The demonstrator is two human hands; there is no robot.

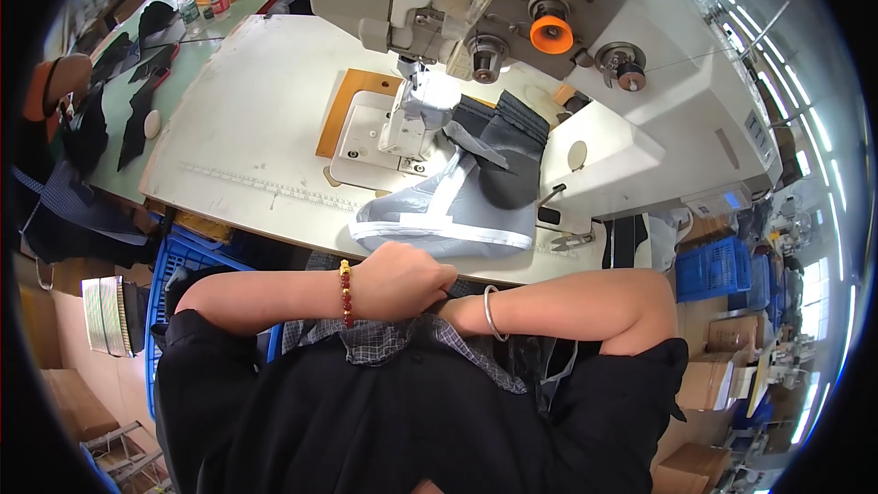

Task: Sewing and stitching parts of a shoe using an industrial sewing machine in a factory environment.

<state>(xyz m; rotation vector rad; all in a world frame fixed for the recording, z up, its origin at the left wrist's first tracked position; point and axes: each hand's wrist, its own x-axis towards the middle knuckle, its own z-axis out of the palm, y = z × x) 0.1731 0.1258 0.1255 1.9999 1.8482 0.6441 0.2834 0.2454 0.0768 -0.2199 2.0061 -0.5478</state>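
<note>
My left hand (400,282) is closed in front of my body, near the table's front edge. It rests above a dark plaid cloth (380,340) at my waist, and what its fingers hold is hidden. Just beside it, my right hand (465,313) reaches in at the same cloth with its fingers out of sight. Beyond both hands lies a grey and black boot upper (416,203) with white strips. It leans against the post of a sewing machine (412,133), partly under the machine's head.
The white worktable (247,128) carries a printed ruler strip. At the left, another person's hand (69,82) is by black cut pieces (137,123) on a green table. Blue crates (169,261) stand below left, with cardboard boxes (695,471) at lower right.
</note>
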